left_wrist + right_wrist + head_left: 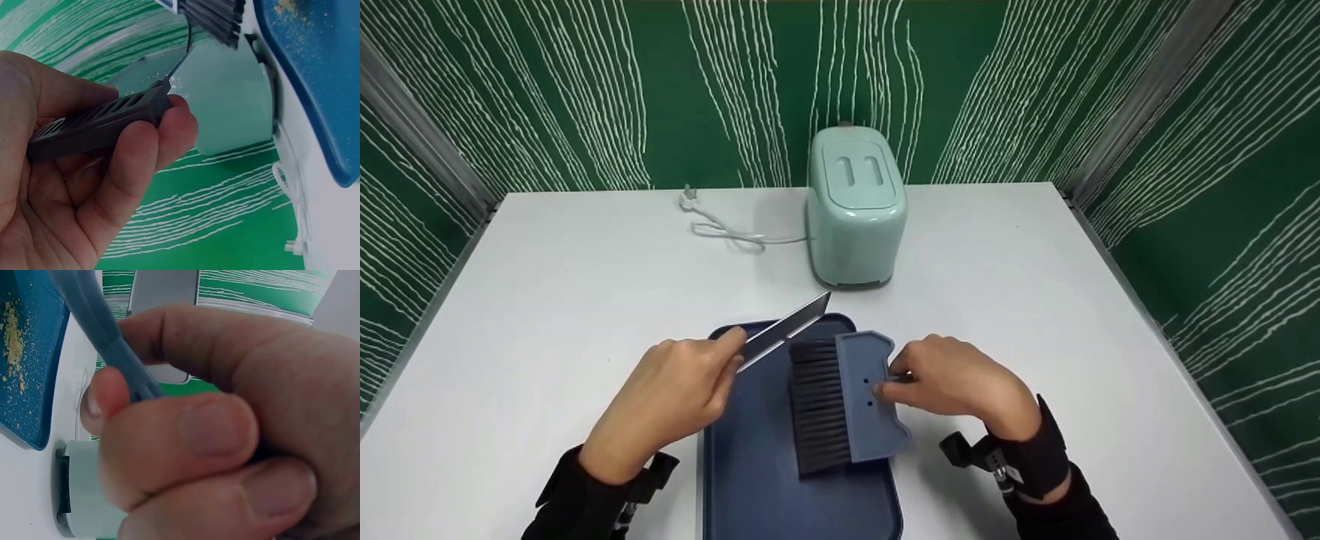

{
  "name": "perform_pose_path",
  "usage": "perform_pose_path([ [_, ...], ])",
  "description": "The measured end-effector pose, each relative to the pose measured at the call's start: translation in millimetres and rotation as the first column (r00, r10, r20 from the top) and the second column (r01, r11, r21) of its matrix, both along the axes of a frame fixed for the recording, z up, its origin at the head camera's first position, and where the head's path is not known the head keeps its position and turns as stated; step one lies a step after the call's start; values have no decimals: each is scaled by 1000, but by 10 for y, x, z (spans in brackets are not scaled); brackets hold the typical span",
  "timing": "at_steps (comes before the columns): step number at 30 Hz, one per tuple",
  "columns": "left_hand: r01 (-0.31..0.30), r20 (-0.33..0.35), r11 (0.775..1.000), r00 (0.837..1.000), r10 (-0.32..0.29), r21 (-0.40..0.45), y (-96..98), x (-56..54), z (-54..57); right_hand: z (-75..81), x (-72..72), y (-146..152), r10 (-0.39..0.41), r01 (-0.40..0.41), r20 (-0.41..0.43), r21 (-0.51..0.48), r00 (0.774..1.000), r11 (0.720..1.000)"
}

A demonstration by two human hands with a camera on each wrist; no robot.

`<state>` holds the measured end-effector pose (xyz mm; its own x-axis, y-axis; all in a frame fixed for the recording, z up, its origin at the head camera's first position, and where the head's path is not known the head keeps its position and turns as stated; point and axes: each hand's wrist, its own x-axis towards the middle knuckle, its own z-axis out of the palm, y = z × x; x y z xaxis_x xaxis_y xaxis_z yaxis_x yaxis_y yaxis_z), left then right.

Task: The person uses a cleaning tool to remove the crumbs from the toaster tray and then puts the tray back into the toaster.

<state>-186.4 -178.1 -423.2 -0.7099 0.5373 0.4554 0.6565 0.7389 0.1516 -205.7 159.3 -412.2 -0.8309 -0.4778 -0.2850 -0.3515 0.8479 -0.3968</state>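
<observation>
My left hand (671, 382) grips a thin metal crumb tray (786, 335) by its dark slotted end (93, 126), thumb above and fingers beneath. The plate tilts up to the right over the far end of a blue serving tray (757, 484). My right hand (960, 376) holds a grey-blue hand brush (870, 397) by its handle, fingers curled round it. Its dark bristles (819, 409) point left, overlapping the serving tray in the head view. In the right wrist view, pale crumbs (13, 340) lie scattered on the serving tray.
A mint-green toaster (859, 232) stands behind the serving tray. Its white cord and plug (727, 231) lie to its left on the white table (585, 300). Green walls (720, 90) with white streaks enclose the back and sides.
</observation>
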Motion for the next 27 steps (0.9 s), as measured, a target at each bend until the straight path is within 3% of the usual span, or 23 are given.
perform_pose_path([
  [13, -4, -1, 1000, 1000, 4, 6, -17, -21, -26, 52, 66, -12, 51, -51, -11, 24, 999, 998],
  [19, -5, 18, 1000, 1000, 4, 14, -31, -34, -38, 88, 39, 80, 58, -59, -28, -15, 998, 998],
  [27, 28, 33, 998, 999, -30, 55, -49, -67, -59, 167, -9, 301, -1, 0, -3, -95, 1000, 995],
])
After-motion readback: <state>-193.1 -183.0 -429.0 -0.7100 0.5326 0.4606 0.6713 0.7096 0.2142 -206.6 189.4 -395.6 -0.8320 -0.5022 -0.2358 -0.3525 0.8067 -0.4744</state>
